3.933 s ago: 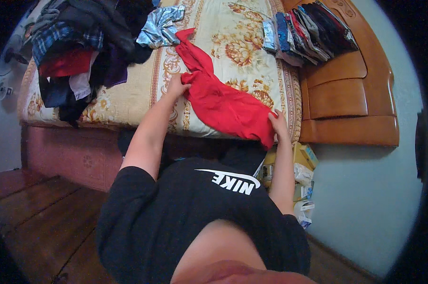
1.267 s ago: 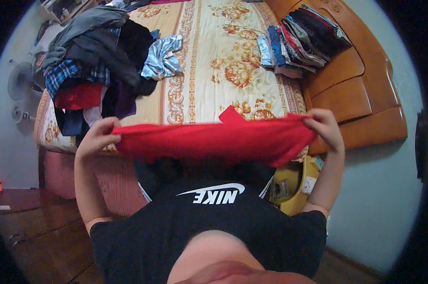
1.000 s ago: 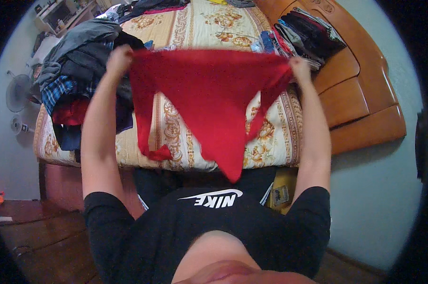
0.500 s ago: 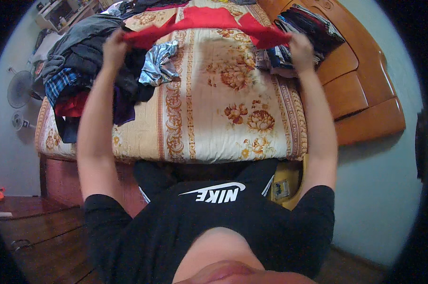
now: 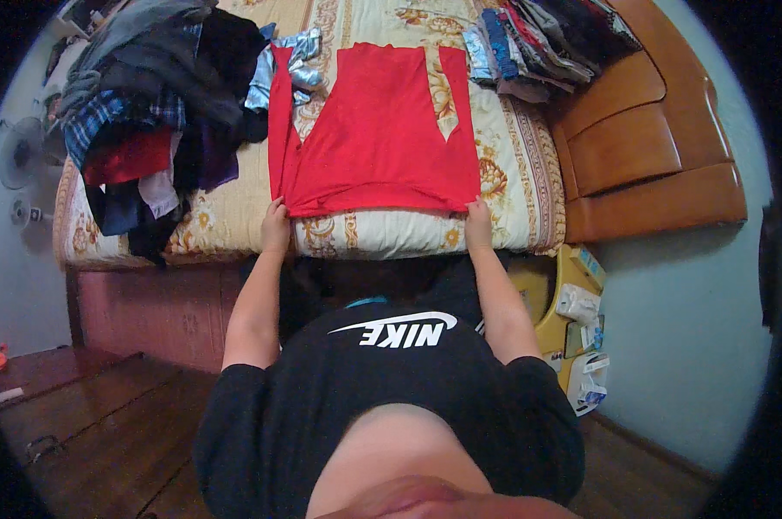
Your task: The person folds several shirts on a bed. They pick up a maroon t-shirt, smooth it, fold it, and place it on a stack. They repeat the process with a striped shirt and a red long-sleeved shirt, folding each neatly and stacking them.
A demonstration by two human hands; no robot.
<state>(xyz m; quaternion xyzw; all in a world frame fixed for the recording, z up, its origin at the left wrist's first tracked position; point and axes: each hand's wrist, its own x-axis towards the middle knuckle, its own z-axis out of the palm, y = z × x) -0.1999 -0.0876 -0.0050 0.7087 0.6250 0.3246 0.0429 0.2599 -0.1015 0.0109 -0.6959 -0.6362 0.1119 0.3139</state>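
A red long-sleeved top (image 5: 373,130) lies spread on the flowered bedspread (image 5: 529,195), its body flat and a sleeve running away from me along each side. At its near left corner my left hand (image 5: 276,227) is closed, pinching the cloth. My right hand (image 5: 478,227) grips the near right corner in the same way. The near edge stretches between the two hands, close to the front of the bed. Part of a shiny light-blue cloth (image 5: 306,60) shows beside and under the left sleeve.
A large heap of dark clothes (image 5: 162,78) covers the bed's left side and hangs over its edge. Folded clothes (image 5: 538,43) are stacked at the far right, against the wooden headboard (image 5: 650,147). A yellow shelf with small packages (image 5: 564,294) stands right of my legs.
Both hands have come down toward me and closer together, bringing the red top from outstretched in the air to flat on the bed. Both still hold it.
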